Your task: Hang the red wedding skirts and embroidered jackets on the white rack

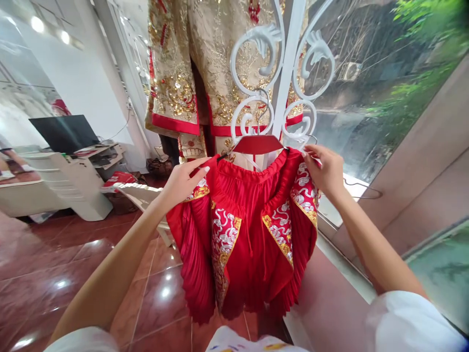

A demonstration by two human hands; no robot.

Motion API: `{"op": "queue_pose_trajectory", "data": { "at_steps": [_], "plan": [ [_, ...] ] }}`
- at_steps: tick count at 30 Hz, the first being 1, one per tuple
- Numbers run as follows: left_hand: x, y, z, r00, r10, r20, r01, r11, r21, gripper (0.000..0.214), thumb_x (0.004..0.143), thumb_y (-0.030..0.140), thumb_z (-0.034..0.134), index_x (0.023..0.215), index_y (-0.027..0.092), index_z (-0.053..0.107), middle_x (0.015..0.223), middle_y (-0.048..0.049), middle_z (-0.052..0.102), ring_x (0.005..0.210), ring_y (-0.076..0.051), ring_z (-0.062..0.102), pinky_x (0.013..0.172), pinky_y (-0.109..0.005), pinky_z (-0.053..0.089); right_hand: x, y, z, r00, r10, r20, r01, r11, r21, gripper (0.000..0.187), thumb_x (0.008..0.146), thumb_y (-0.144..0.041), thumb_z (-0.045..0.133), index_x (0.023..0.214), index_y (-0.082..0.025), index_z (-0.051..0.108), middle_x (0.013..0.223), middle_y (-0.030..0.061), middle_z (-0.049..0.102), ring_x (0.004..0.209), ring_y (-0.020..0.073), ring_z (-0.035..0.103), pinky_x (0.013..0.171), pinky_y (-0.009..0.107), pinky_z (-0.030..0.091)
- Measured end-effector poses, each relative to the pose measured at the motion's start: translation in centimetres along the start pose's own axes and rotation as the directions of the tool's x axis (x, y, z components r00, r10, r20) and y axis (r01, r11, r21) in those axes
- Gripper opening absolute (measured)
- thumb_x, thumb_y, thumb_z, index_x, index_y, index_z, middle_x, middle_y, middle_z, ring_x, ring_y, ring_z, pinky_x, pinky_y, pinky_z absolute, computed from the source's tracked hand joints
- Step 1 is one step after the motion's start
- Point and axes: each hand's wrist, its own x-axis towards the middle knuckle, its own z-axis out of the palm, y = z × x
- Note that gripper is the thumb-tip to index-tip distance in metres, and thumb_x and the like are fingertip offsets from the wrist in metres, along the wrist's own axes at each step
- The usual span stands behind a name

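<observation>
A red pleated skirt (pixel 252 234) with a gathered waistband and silver-and-gold embroidered panels hangs in front of me. It is on a red hanger (pixel 257 143) whose metal hook rises against a white scrolled metal stand (pixel 287 63). My left hand (pixel 186 182) is closed on the upper left corner of the skirt, thumb on top of the cloth. At the upper right corner, my right hand (pixel 324 168) pinches the fabric beside the hanger's end. Between them the waistband is spread wide, and the pleats fall below. Part of each hand's fingertips is hidden behind the cloth.
Behind the stand hangs a gold sequined garment (pixel 227 78) with red trim. To the right are a window (pixel 351 93) and a loose wire hanger (pixel 366 190). A white chair (pixel 146 195), a desk and a dark monitor (pixel 63 133) stand left on red floor tiles (pixel 161 288).
</observation>
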Motion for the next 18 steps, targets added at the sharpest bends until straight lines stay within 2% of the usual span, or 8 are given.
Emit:
{"op": "queue_pose_trajectory", "data": {
  "at_steps": [2,5,8,11,13,16,18],
  "plan": [
    [0.0,0.1,0.2,1.0,-0.018,0.002,0.018,0.998,0.064,0.047,0.087,0.044,0.041,0.12,0.014,0.059,0.116,-0.0089,0.064,0.101,-0.023,0.059,0.092,-0.03,0.042,-2.2,0.0,0.4,0.994,0.036,-0.105,-0.049,0.991,-0.124,0.03,0.087,-0.034,0.042,0.1,-0.016,0.062,0.098,0.0135,0.065,0.092,0.0261,0.057,0.082,0.042,0.042],
    [0.2,0.1,0.6,0.999,-0.041,-0.004,0.04,0.961,0.272,0.044,0.088,0.045,0.038,0.111,0.015,0.061,0.098,-0.0088,0.067,0.086,-0.023,0.061,0.076,-0.029,0.043,-4.8,0.0,1.2,0.989,0.128,-0.076,-0.14,0.971,-0.191,0.028,0.087,-0.038,0.042,0.092,-0.017,0.059,0.091,0.0131,0.061,0.09,0.0263,0.052,0.083,0.044,0.04],
    [0.5,-0.1,0.8,0.998,-0.042,-0.036,0.054,0.898,0.437,0.04,0.09,0.045,0.035,0.101,0.017,0.061,0.082,-0.0076,0.065,0.075,-0.022,0.06,0.063,-0.026,0.036,-5.6,-0.1,1.8,0.968,0.247,-0.048,-0.25,0.966,-0.061,0.028,0.084,-0.042,0.047,0.094,-0.017,0.054,0.093,0.0116,0.057,0.089,0.0241,0.049,0.082,0.042,0.04],
    [0.7,-0.4,0.5,0.999,-0.024,-0.028,0.034,0.872,0.488,0.04,0.091,0.046,0.034,0.095,0.017,0.06,0.074,-0.0071,0.062,0.07,-0.022,0.057,0.058,-0.025,0.03,-5.6,-0.8,2.1,0.94,0.341,-0.022,-0.337,0.937,0.091,0.035,0.081,-0.045,0.05,0.103,-0.017,0.05,0.1,0.0121,0.053,0.092,0.0235,0.049,0.083,0.042,0.04],
    [0.8,-0.5,0.1,1.0,0.0,-0.021,0.01,0.866,0.5,0.041,0.091,0.047,0.033,0.093,0.017,0.06,0.073,-0.0073,0.062,0.069,-0.022,0.056,0.058,-0.025,0.028,-5.7,-1.4,2.2,0.923,0.384,0.015,-0.384,0.918,0.102,0.039,0.08,-0.049,0.049,0.103,-0.017,0.052,0.101,0.0122,0.052,0.096,0.0253,0.047,0.086,0.044,0.038],
    [0.9,-0.5,-0.5,0.999,0.029,-0.03,-0.01,0.862,0.507,0.041,0.091,0.048,0.033,0.089,0.016,0.06,0.071,-0.007,0.061,0.066,-0.021,0.054,0.058,-0.025,0.026,-6.0,-2.2,2.0,0.885,0.463,0.048,-0.465,0.874,0.142,0.038,0.08,-0.054,0.045,0.086,-0.019,0.057,0.093,0.0091,0.052,0.093,0.0241,0.046,0.084,0.042,0.038],
    [1.1,-0.7,-0.8,0.998,0.05,-0.022,-0.034,0.876,0.481,0.04,0.091,0.047,0.034,0.087,0.017,0.059,0.068,-0.0058,0.059,0.065,-0.019,0.052,0.059,-0.024,0.027,-5.7,-2.1,1.3,0.864,0.496,0.088,-0.502,0.83,0.245,0.039,0.081,-0.056,0.041,0.071,-0.02,0.052,0.078,0.0046,0.051,0.077,0.019,0.047,0.071,0.034,0.041]
  ]
}}
